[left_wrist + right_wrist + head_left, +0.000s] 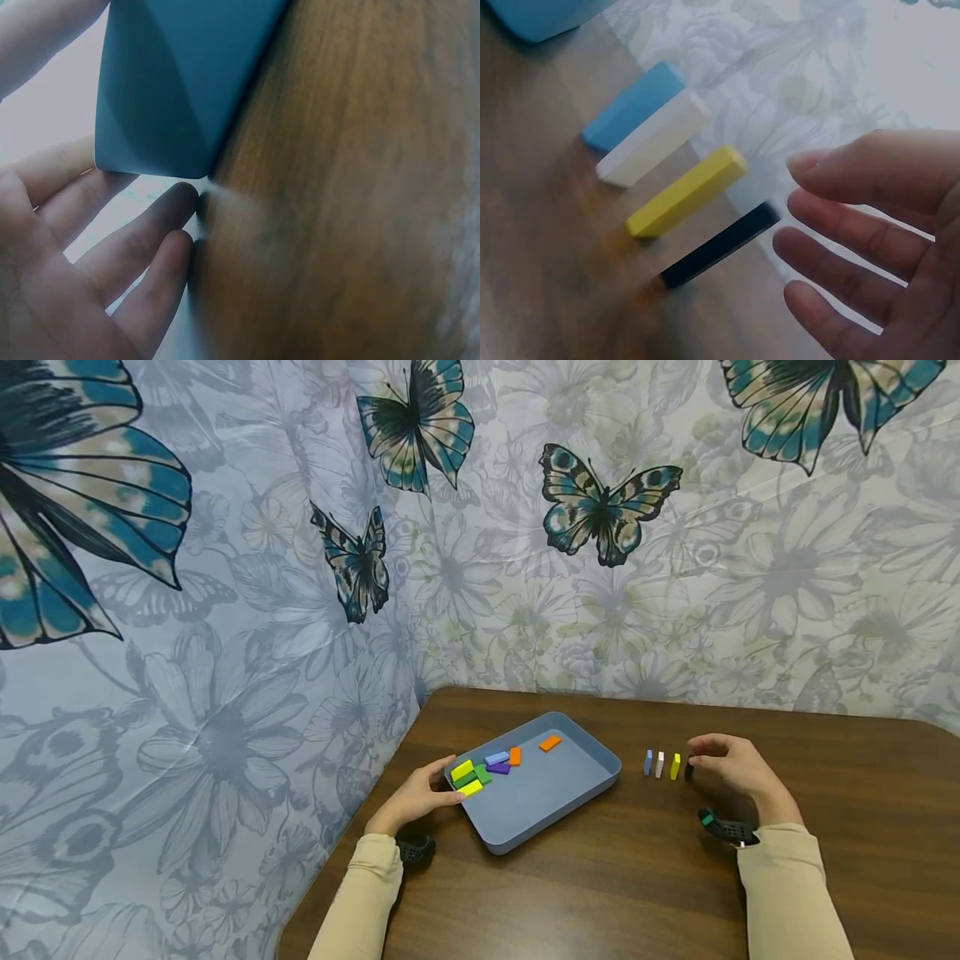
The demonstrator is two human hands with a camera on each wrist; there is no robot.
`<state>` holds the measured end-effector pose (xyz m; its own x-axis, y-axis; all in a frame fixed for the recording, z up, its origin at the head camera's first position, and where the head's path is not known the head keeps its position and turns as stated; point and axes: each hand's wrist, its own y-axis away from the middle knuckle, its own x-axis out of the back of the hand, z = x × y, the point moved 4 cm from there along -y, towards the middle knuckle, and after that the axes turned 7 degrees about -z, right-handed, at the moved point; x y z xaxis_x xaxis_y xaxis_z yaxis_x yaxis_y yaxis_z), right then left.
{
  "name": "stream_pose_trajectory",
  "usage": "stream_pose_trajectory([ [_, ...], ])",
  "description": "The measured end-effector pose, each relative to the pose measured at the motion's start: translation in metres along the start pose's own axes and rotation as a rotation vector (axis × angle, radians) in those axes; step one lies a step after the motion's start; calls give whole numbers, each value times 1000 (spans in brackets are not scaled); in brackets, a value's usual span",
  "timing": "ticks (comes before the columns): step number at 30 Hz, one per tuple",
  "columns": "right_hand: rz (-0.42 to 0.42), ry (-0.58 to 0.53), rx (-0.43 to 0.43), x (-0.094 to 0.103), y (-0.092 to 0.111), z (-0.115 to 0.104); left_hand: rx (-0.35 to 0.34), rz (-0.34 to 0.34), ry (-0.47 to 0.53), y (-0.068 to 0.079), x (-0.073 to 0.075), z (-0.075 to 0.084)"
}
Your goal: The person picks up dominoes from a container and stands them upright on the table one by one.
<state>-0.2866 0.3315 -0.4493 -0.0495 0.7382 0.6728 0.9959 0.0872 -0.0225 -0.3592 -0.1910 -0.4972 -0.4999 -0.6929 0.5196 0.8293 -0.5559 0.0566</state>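
At the left end of the blue-grey tray (536,806), my left hand (416,793) holds the corner, with thumb and fingers on either side. The left wrist view shows fingers (139,259) spread under and beside the tray's end wall (150,105). On the right, my right hand (738,772) hovers beside a standing black block (718,246), its fingertips just off the block's top and holding nothing. In the same row stand a yellow block (686,193), a white block (654,141) and a blue block (634,106), all upright on the table.
Inside the tray lie several blocks: yellow (470,787), green (482,774), blue (497,758), purple (498,768) and orange (551,742). The brown wooden table (600,893) meets a butterfly-patterned wall (487,610) at its back and left.
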Motion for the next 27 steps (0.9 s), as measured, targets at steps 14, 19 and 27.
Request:
stream_pose_trajectory([
  [14,31,-12,95,13,-3,-47,-1,4,1,-1,0,-2],
  [19,21,-4,106,10,-3,-66,-2,4,-2,0,0,-4],
  [27,-29,14,164,-3,-16,-100,-7,-12,2,-1,2,-4],
])
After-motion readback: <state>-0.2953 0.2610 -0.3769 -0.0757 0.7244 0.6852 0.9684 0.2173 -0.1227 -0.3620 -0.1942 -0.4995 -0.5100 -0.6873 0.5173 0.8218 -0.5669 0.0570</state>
